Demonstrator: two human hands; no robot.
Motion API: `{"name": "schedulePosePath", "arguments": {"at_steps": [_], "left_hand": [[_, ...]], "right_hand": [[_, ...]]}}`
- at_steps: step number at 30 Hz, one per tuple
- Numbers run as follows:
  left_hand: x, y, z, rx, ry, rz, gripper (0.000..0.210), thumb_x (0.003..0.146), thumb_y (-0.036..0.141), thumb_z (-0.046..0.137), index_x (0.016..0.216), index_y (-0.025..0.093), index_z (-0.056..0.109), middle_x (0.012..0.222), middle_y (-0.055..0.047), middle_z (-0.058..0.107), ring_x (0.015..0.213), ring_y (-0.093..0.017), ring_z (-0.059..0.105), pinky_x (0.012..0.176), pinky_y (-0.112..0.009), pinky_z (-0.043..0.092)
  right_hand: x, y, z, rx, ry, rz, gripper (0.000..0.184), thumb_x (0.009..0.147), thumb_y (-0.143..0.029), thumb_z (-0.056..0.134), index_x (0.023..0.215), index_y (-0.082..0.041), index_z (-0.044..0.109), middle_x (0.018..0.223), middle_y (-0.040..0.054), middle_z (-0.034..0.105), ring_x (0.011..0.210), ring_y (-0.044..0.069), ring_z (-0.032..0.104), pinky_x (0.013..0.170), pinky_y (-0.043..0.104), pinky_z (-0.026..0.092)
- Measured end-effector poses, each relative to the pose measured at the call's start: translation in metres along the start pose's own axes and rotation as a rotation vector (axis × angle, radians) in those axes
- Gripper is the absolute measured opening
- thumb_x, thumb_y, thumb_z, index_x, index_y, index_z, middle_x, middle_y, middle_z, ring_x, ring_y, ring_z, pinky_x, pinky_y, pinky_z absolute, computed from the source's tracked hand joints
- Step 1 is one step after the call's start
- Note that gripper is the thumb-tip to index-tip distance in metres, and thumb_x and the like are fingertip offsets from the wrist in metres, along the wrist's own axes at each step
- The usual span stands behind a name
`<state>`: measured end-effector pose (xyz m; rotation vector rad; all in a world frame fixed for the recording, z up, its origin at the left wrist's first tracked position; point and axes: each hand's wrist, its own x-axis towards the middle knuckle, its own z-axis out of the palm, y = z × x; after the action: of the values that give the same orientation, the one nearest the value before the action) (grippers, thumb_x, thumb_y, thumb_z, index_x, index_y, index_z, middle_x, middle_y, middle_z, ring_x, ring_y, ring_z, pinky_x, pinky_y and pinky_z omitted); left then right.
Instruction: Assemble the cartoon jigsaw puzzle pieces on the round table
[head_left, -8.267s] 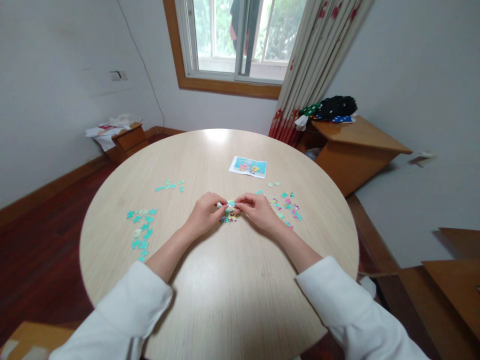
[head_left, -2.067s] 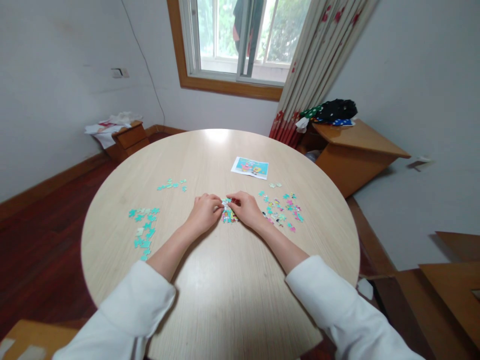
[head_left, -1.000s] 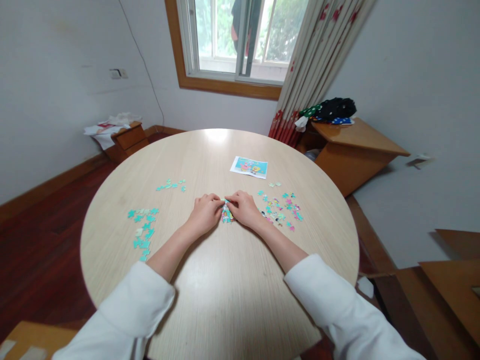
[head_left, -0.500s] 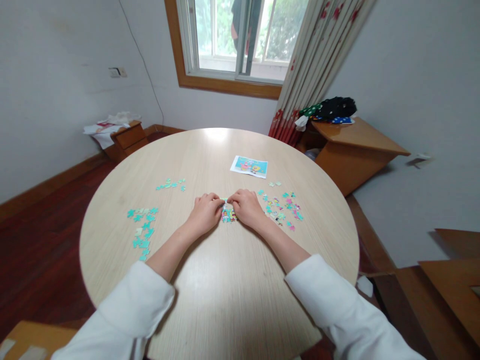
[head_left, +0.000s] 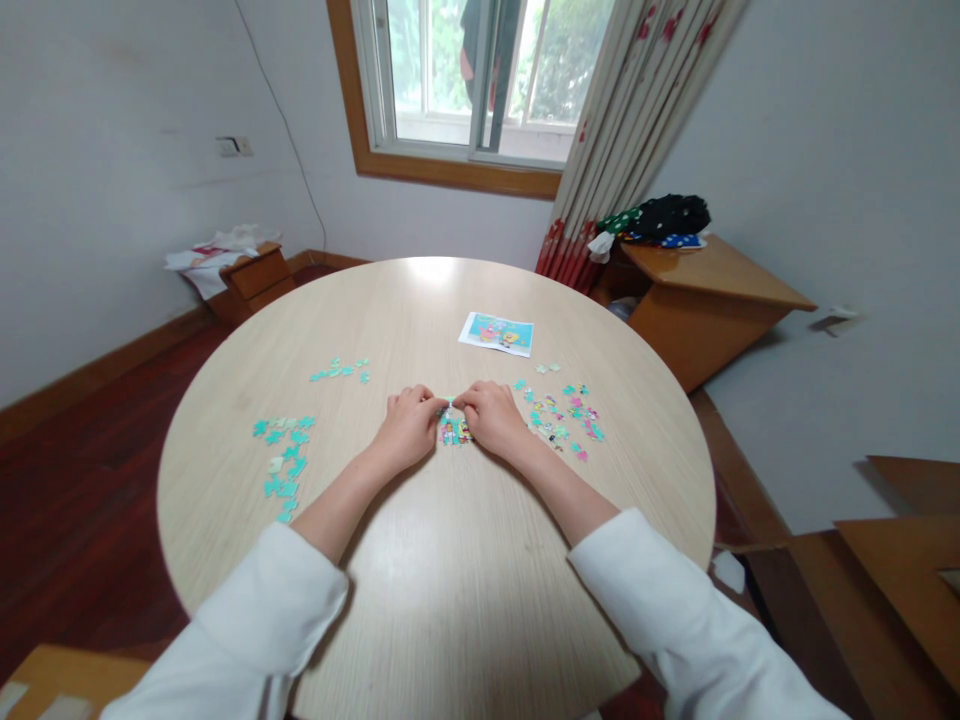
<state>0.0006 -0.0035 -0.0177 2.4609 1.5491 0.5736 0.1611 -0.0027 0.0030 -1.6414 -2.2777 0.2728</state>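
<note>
The partly joined jigsaw (head_left: 454, 433) lies mid-table, between left hand (head_left: 411, 425) and right hand (head_left: 493, 418). It looks light, thin and stiff; its joints probably part if lifted, so its outer sides seem the safest hold. Both hands' fingers curl to its far side; whether they pinch a piece, I cannot tell. Teal pieces (head_left: 282, 488) lie toward the round table's (head_left: 450, 600) left edge.
</note>
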Motion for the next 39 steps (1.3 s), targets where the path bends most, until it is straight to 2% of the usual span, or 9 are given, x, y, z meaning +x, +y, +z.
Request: {"name": "schedulePosePath", "arguments": {"at_steps": [17,20,24,26,32,39], "left_hand": [[0.0,0.003,-0.004,-0.018,-0.022,-0.038,0.037,0.081,0.012,0.042,0.107,0.022,0.067,0.101,-0.01,0.058,0.099,-0.025,0.05,0.084,-0.043,0.036],[0.0,0.002,-0.003,-0.023,-0.015,-0.031,0.037,0.08,0.011,0.042,0.107,0.02,0.066,0.102,-0.011,0.058,0.099,-0.025,0.05,0.085,-0.043,0.036],[0.001,0.001,-0.002,-0.029,-0.016,-0.033,0.037,0.08,0.011,0.041,0.105,0.021,0.066,0.101,-0.011,0.058,0.099,-0.025,0.05,0.084,-0.043,0.037],[0.0,0.001,-0.002,-0.038,-0.013,-0.036,0.037,0.08,0.01,0.041,0.104,0.021,0.067,0.1,-0.01,0.058,0.098,-0.025,0.05,0.084,-0.043,0.037],[0.0,0.0,-0.002,-0.055,-0.006,-0.036,0.04,0.078,0.009,0.04,0.105,0.023,0.066,0.1,-0.01,0.058,0.098,-0.024,0.05,0.085,-0.043,0.037],[0.0,0.003,-0.003,-0.048,-0.022,-0.056,0.039,0.078,0.009,0.041,0.105,0.022,0.066,0.102,-0.01,0.057,0.1,-0.025,0.049,0.085,-0.043,0.036]], "right_hand": [[-0.003,0.0,-0.002,0.029,0.002,-0.017,0.032,0.086,-0.012,0.042,0.098,-0.019,0.071,0.098,0.008,0.067,0.097,0.02,0.055,0.084,0.033,0.033],[-0.001,0.007,-0.004,0.073,0.084,-0.017,0.033,0.086,-0.013,0.042,0.103,-0.019,0.069,0.098,0.0083,0.068,0.097,0.02,0.057,0.085,0.033,0.035],[0.0,0.027,-0.016,0.155,0.319,0.051,0.034,0.085,-0.013,0.039,0.105,-0.017,0.066,0.104,0.0083,0.068,0.097,0.019,0.058,0.088,0.033,0.037],[-0.001,0.041,-0.025,0.135,0.345,0.117,0.032,0.083,-0.014,0.04,0.1,-0.016,0.068,0.102,0.0086,0.069,0.092,0.019,0.059,0.088,0.033,0.037],[-0.005,0.078,-0.041,0.003,0.298,0.37,0.033,0.081,-0.015,0.041,0.095,-0.016,0.07,0.098,0.0086,0.069,0.086,0.018,0.06,0.085,0.031,0.039],[-0.006,0.089,-0.039,-0.062,0.204,0.406,0.028,0.081,-0.018,0.046,0.095,-0.016,0.071,0.096,0.0099,0.069,0.089,0.02,0.061,0.085,0.032,0.039]]}}
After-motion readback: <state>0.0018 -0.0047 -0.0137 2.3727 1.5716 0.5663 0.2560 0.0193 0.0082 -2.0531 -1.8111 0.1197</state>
